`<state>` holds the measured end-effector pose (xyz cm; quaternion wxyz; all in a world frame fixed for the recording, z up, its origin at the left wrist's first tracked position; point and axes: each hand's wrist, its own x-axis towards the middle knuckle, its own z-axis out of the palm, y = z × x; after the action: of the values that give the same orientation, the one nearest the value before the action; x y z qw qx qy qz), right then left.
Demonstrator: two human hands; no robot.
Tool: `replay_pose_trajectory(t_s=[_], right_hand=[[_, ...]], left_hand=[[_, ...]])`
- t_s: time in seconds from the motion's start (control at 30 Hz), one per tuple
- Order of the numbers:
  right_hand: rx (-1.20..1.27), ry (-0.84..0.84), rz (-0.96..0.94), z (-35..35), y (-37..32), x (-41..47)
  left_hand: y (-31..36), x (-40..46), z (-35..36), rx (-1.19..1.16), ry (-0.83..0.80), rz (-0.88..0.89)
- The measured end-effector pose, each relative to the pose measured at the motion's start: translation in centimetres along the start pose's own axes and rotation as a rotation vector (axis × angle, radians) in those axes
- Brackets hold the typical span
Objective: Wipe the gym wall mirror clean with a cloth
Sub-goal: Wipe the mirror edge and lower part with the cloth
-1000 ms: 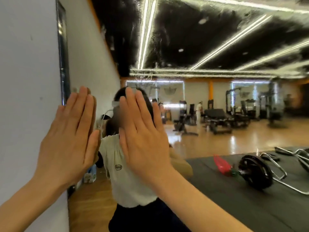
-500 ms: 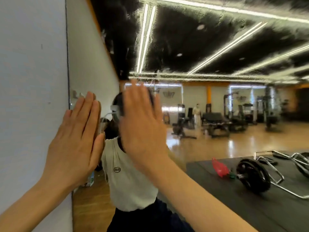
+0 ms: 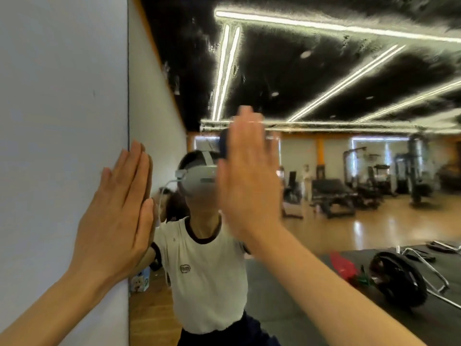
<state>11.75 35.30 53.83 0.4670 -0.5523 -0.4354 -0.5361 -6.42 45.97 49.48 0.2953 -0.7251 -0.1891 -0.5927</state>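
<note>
Head view: your two hands are flat, fingers straight. Your left hand (image 3: 117, 221) at 9 o'clock presses the smooth white wall (image 3: 62, 121) at the glossy mirror (image 3: 324, 233) edge; your right hand (image 3: 249, 181), centre, presses a dark cloth (image 3: 223, 146) against the glass.

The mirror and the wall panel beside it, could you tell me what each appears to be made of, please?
Mirror: glass with a glossy reflective finish, judging by the sharp reflection of the gym and ceiling lights. Wall panel: looks like matte white painted plaster or board; it shows no reflection, only faint marks.
</note>
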Motion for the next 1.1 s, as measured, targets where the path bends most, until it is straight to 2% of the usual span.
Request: replay_pose_trajectory(t_s=[0.1, 0.13, 0.2, 0.3, 0.37, 0.43, 0.5, 0.57, 0.63, 0.67, 0.73, 0.83, 0.9, 0.97, 1.1], right_hand=[[0.013, -0.059, -0.363, 1.5, -4.0, 0.5], [0.024, -0.089, -0.365, 1.2, -2.6, 0.7], [0.019, -0.086, -0.272, -0.5, 2.6, 0.7], [-0.022, 0.001, 0.039, -2.3, 8.8, -0.1], [-0.046, 0.065, 0.195, -2.1, 8.9, 0.2], [-0.079, 0.089, 0.194, -0.9, 5.2, 1.3], [-0.086, 0.103, 0.060, 0.8, -0.1, 2.6], [-0.079, 0.036, -0.142, 2.1, -4.6, 3.4], [-0.070, -0.026, -0.335, 2.1, -5.5, 4.0], [-0.027, -0.044, -0.356, 1.8, -4.4, 4.3], [0.054, -0.032, -0.195, 0.5, -0.2, 4.4], [-0.006, 0.094, 0.212, -1.3, 6.9, 4.0], [-0.038, 0.138, 0.345, -1.2, 7.1, 4.3], [-0.039, 0.164, 0.288, 0.0, 2.9, 5.2], [-0.047, 0.123, -0.129, 3.6, -8.3, 6.9]], left_hand=[[-0.4, -0.3, 0.2, 0.009, -0.042, 0.027], [-0.6, -0.3, 0.2, 0.009, -0.045, 0.028], [-0.5, -0.1, 0.1, -0.010, -0.039, 0.027], [-0.3, -0.3, 0.1, 0.003, -0.013, 0.023], [-0.3, -0.2, -0.1, 0.022, -0.035, 0.039], [-0.5, -0.1, -0.3, 0.065, -0.058, 0.051], [-0.5, 0.0, -0.4, 0.086, -0.066, 0.050], [-0.2, 0.1, -0.5, 0.088, -0.069, 0.041], [-0.2, 0.1, -0.5, 0.079, -0.065, 0.035], [-0.2, 0.1, -0.4, 0.074, -0.061, 0.036], [-0.3, 0.0, -0.4, 0.050, -0.054, 0.030], [-0.2, -0.1, -0.2, 0.021, -0.035, 0.023], [-0.4, -0.1, -0.1, 0.015, -0.021, 0.033], [-0.5, -0.1, -0.1, 0.013, -0.019, 0.033], [-0.6, 0.0, -0.1, 0.001, -0.016, 0.021]])
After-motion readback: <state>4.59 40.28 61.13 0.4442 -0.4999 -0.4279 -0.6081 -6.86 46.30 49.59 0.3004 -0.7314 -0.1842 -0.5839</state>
